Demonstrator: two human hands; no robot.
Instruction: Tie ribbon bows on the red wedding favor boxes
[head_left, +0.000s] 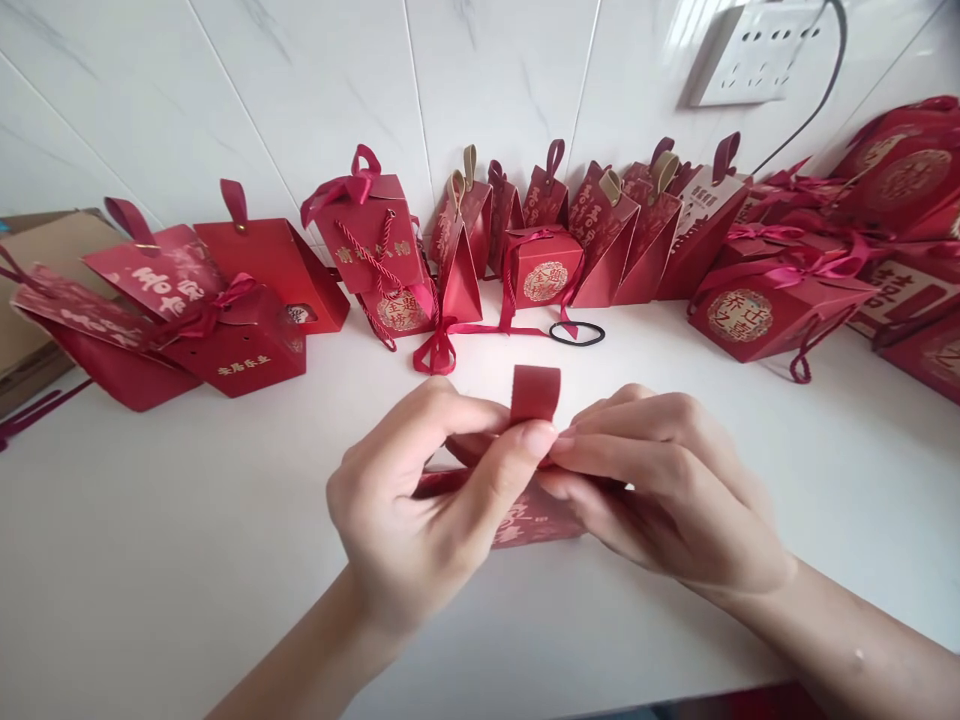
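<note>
My left hand pinches a folded red ribbon loop between thumb and fingers, its rounded end sticking up above the thumb. Close against that thumb, the fingertips of my right hand are pressed together at the base of the loop. What they grip there is hidden. Just below and behind both hands is a red gift box with pale printed characters on its side. My hands cover most of its top and left part.
Finished-looking red boxes with ribbon handles line the tiled wall, including a bow-tied box at the right. A black elastic loop and trailing red ribbon lie on the white table. A socket panel is above.
</note>
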